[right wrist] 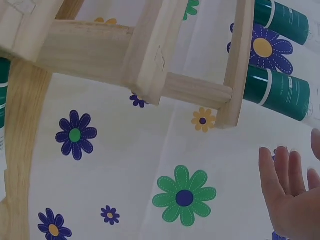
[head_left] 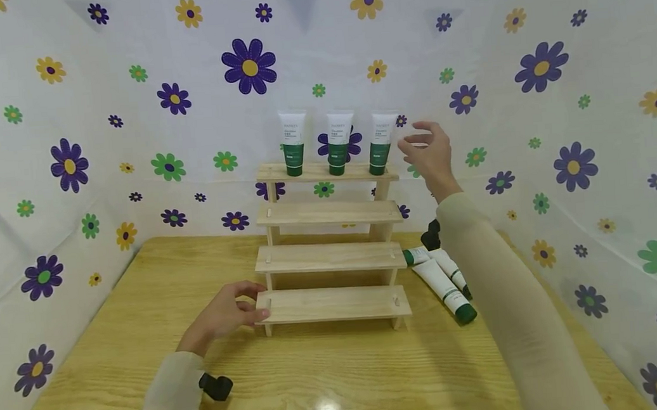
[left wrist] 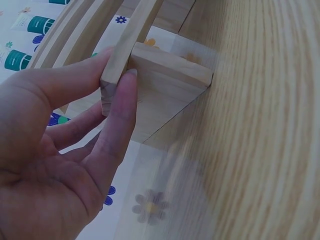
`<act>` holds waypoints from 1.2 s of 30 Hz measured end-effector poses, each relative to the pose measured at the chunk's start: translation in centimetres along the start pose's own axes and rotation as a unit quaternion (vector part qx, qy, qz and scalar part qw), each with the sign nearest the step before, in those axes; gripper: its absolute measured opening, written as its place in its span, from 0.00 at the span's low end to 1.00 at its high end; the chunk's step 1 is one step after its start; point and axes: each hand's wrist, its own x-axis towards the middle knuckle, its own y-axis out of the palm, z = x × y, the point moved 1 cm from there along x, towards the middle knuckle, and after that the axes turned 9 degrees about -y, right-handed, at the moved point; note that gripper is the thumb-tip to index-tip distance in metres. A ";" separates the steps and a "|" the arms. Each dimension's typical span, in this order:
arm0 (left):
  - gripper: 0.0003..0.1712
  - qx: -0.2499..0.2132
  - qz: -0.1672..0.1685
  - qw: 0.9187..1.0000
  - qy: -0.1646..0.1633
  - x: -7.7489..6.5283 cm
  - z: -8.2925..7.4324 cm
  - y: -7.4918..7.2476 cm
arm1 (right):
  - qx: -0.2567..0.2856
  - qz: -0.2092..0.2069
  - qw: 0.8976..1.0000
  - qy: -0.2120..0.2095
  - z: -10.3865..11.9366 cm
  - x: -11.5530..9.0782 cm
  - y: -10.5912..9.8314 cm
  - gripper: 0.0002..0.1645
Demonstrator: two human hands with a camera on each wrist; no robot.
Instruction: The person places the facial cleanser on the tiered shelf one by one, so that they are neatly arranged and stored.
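A four-step wooden display rack [head_left: 329, 212] stands on the table. On its top step three white-and-green squeeze tubes stand upright on their green caps: a left tube [head_left: 294, 142], a middle tube [head_left: 338, 142] and a right tube [head_left: 382, 143]. My left hand [head_left: 222, 315] pinches the left end of the lowest step [left wrist: 116, 75] between thumb and fingers. Just right of the right tube, my right hand [head_left: 431, 150] is raised with loosely bent fingers and holds nothing. In the right wrist view its fingers [right wrist: 282, 172] are apart from the nearest tube [right wrist: 280, 93].
Several more tubes [head_left: 438, 281] lie on the wooden table [head_left: 195, 265] right of the rack, close to my right forearm. A flower-patterned white cloth [head_left: 203, 125] hangs behind and along both sides. Each wrist wears a black camera [head_left: 216, 386].
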 end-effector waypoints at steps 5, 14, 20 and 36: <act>0.35 0.000 -0.003 1.000 -0.003 -0.1 -0.1 -0.1 | -0.027 0.041 0.998 0.029 -0.9 -1.4 -2.1 0.34; 0.35 -0.001 0.006 1.000 0.012 -0.3 -0.2 -0.1 | -0.097 0.189 0.974 0.079 -3.7 -3.5 -5.4 0.39; 0.35 0.002 0.004 1.000 0.012 -0.4 -0.3 -0.1 | -0.150 0.264 0.946 0.111 -5.9 -4.8 -6.8 0.37; 0.35 0.004 0.002 1.000 0.002 -0.4 -0.4 0.0 | -0.250 0.408 0.875 0.072 -9.7 -10.6 -7.4 0.24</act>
